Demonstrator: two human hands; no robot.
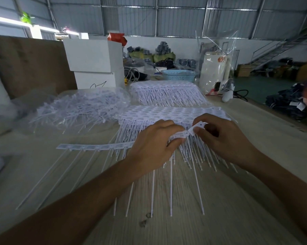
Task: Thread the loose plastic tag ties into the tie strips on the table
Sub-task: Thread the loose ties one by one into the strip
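Item: white plastic tie strip (96, 147), a row of joined flat heads with long thin tails, lying across the pale wood-grain tabletop (220, 209) in front of me, its right end lifted. My left hand (149, 147) pinches that end, grip clamped on the last heads. My right hand (225, 138) pinches a single loose white plastic tag tie (196, 129) by its head, grip clamped on it, just beside the strip's end and seemingly touching it. Handling note: I judge the join goes best if I keep the strip's end steady, line the loose head up square with the last head, and let the tail hang down among the others untangled. Stock: a stack of finished white strips (167, 112) just beyond my hands; a second stack (163, 89) farther back. Containers: a clear plastic bag (43, 101), open on the left, holds a heap of loose white ties (78, 110); a light blue perforated plastic basket (179, 75) stands at the far edge, contents not visible; two white boxes (94, 64), stacked and closed, stand behind the bag.
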